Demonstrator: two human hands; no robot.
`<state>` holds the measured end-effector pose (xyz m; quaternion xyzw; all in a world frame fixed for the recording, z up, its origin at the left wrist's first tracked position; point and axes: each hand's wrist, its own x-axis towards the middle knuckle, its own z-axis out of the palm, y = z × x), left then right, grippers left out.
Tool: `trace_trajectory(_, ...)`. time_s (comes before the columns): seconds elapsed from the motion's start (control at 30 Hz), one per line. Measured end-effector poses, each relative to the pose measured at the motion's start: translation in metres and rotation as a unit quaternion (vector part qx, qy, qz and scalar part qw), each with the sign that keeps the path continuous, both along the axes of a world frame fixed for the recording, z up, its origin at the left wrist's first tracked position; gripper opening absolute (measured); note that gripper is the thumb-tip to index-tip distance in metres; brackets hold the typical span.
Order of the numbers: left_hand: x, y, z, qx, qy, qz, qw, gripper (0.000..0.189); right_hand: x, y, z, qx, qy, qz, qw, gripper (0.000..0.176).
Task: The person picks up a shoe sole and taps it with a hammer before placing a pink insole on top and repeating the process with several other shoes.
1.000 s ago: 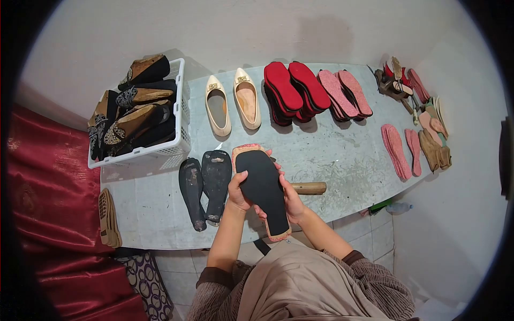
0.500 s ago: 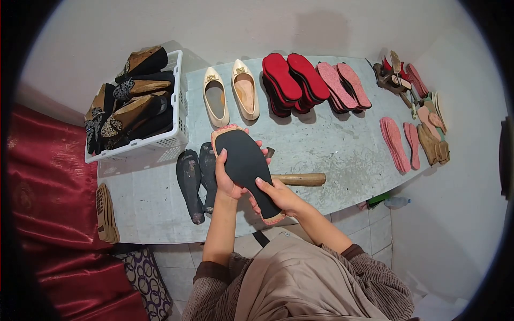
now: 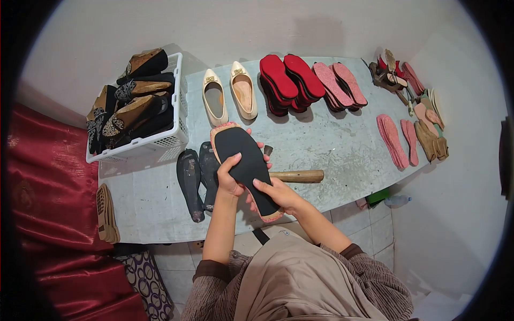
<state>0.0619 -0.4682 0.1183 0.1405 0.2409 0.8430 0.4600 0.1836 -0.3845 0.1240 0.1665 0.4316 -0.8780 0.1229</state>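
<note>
I hold a flat shoe (image 3: 243, 163) upside down over the table's near edge; its black sole faces up and a pink woven edge shows around it. My left hand (image 3: 229, 179) grips its left side near the middle, thumb on the sole. My right hand (image 3: 278, 193) supports the heel end, thumb pressed on the sole. Under the shoe lies a wooden-handled hammer (image 3: 297, 176), its head mostly hidden. Two black shoe lasts (image 3: 197, 179) lie just left of my left hand.
A white basket (image 3: 179, 120) of dark embroidered shoes stands at the back left. Cream flats (image 3: 229, 96), red soles (image 3: 289, 80) and pink soles (image 3: 342, 83) line the back of the grey table (image 3: 337, 150). More pink soles (image 3: 392, 140) and shoe parts lie right. Red cloth (image 3: 51, 187) hangs left.
The shoe swung from pointing straight away to tilting toward the left and moved slightly away from me. My left thumb shifted onto the sole; the right hand slid to the heel end.
</note>
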Motion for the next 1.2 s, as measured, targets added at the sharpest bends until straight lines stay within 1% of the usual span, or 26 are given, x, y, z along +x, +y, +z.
trace_trajectory(0.03,-0.003,0.000,0.002,0.017,-0.016,0.005,1.000,0.069,0.002,0.001,0.003,0.000,0.000,0.002,1.000,0.039)
trace_trajectory(0.1,-0.009,-0.001,0.006,0.032,-0.031,0.011,0.999,0.067,0.007,0.004,0.011,-0.108,0.048,0.005,0.993,0.044)
trace_trajectory(0.13,-0.011,-0.002,0.008,0.032,-0.037,0.036,0.998,0.065,0.008,0.005,0.010,-0.109,0.047,0.006,0.993,0.044)
trace_trajectory(0.2,-0.016,-0.003,0.009,0.032,-0.041,0.075,0.996,0.061,0.012,0.007,0.007,-0.087,0.094,0.014,0.992,0.050)
trace_trajectory(0.33,-0.011,-0.002,0.011,0.020,-0.051,0.095,0.994,0.060,0.012,0.005,-0.003,-0.054,0.083,-0.013,0.995,0.047)
trace_trajectory(0.4,-0.004,-0.001,0.008,0.033,-0.086,0.120,0.989,0.056,0.014,0.003,-0.003,-0.018,0.060,-0.024,0.998,0.046)
trace_trajectory(0.43,0.000,-0.001,0.005,0.034,-0.086,0.120,0.988,0.056,0.015,0.002,-0.007,-0.018,0.060,-0.024,0.998,0.046)
trace_trajectory(0.5,0.008,-0.002,-0.010,0.013,-0.104,0.104,0.989,0.052,0.015,-0.005,-0.017,0.027,0.032,-0.042,0.998,0.048)
trace_trajectory(0.53,0.005,-0.006,-0.022,-0.046,-0.104,0.064,0.991,0.052,0.015,-0.007,-0.019,0.026,0.030,-0.041,0.998,0.048)
trace_trajectory(0.57,0.003,-0.011,-0.033,-0.046,-0.106,0.066,0.991,0.052,0.015,-0.009,-0.020,0.032,0.024,-0.045,0.998,0.049)
trace_trajectory(0.63,0.008,-0.016,-0.026,-0.090,-0.100,0.027,0.991,0.047,0.017,-0.012,-0.020,0.038,0.012,-0.045,0.998,0.051)
trace_trajectory(0.73,0.015,-0.017,-0.014,-0.087,-0.149,0.009,0.985,0.043,0.019,-0.014,-0.022,0.035,-0.002,-0.041,0.999,0.053)
trace_trajectory(0.77,0.016,-0.016,-0.012,-0.087,-0.146,0.009,0.985,0.043,0.018,-0.013,-0.021,0.035,0.000,-0.042,0.998,0.053)
trace_trajectory(0.87,0.022,-0.015,-0.011,-0.092,-0.165,0.031,0.981,0.041,0.020,-0.011,-0.015,0.020,-0.012,-0.047,0.999,0.052)
trace_trajectory(0.93,0.021,-0.017,-0.015,-0.001,-0.220,-0.020,0.975,0.045,0.020,-0.012,-0.016,-0.007,0.006,-0.043,0.999,0.049)
trace_trajectory(0.97,0.021,-0.018,-0.017,-0.001,-0.220,-0.019,0.975,0.045,0.019,-0.012,-0.017,-0.008,0.007,-0.042,0.999,0.049)
trace_trajectory(1.03,0.024,-0.017,-0.013,0.054,-0.122,0.052,0.990,0.052,0.020,-0.012,-0.018,0.029,0.024,-0.010,0.999,0.060)
trace_trajectory(1.07,0.024,-0.017,-0.015,0.055,-0.120,0.052,0.990,0.052,0.020,-0.014,-0.017,0.029,0.026,-0.010,0.999,0.060)
trace_trajectory(1.17,0.023,-0.016,-0.017,0.070,-0.101,0.035,0.992,0.057,0.019,-0.019,-0.013,0.042,0.009,-0.021,0.999,0.057)
trace_trajectory(1.2,0.028,-0.014,-0.008,0.021,-0.105,0.074,0.992,0.052,0.020,-0.021,-0.009,0.050,0.013,-0.047,0.998,0.048)
